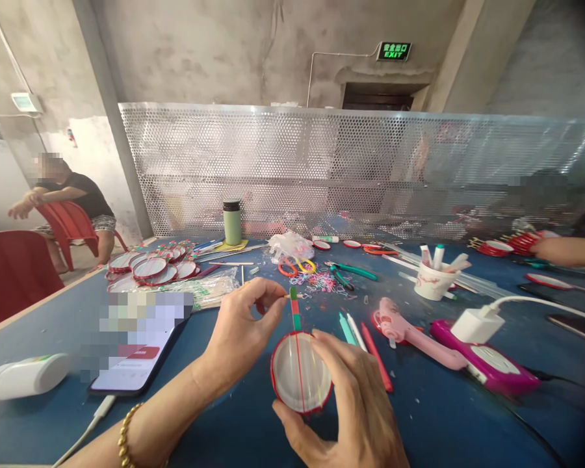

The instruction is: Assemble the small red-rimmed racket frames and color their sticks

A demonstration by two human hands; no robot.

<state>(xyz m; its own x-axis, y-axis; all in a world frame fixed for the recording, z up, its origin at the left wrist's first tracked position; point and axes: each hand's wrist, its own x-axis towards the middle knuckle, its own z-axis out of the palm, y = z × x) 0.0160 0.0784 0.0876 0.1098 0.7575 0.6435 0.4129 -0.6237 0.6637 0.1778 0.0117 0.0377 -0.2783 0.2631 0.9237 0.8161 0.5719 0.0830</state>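
Note:
My right hand grips a round white disc with a red rim by its right edge, thumb below and fingers above. A red line and a yellowish line run across the disc's face. From its top rises a flat strip banded in green, red and white. My left hand is closed in a pinch on a thin pale stick that lies crosswise at the strip's upper end. Whether the stick touches the strip or is fixed to it, I cannot tell.
Several finished-looking discs are piled at left. A phone, white bottle, green-handled pliers, markers, pink glue gun, magenta power strip and paper cup surround my hands. Another person's arm reaches in at right.

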